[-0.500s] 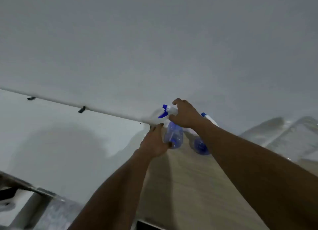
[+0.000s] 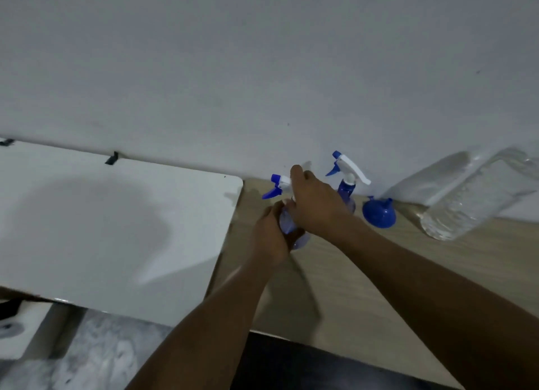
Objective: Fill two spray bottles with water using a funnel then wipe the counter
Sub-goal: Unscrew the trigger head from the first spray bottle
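Left hand grips the near spray bottle at the counter; right hand wraps its trigger head, unscrewing it, I'd judge. Next calls for the blue funnel at two o'clock, beside the second spray bottle.

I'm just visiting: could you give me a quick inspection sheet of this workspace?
Surface: wooden counter against the wall.
Job's things: near spray bottle held in both hands; far spray bottle upright by the wall; blue funnel on the counter beside it.
Clutter: clear plastic bottle at the right.
Hands: left hand grips the near bottle's body; right hand grips its sprayer head.
Cables: nothing seen.
Surroundings: plain wall; white board at left, black clips on its far edge; mottled floor below.
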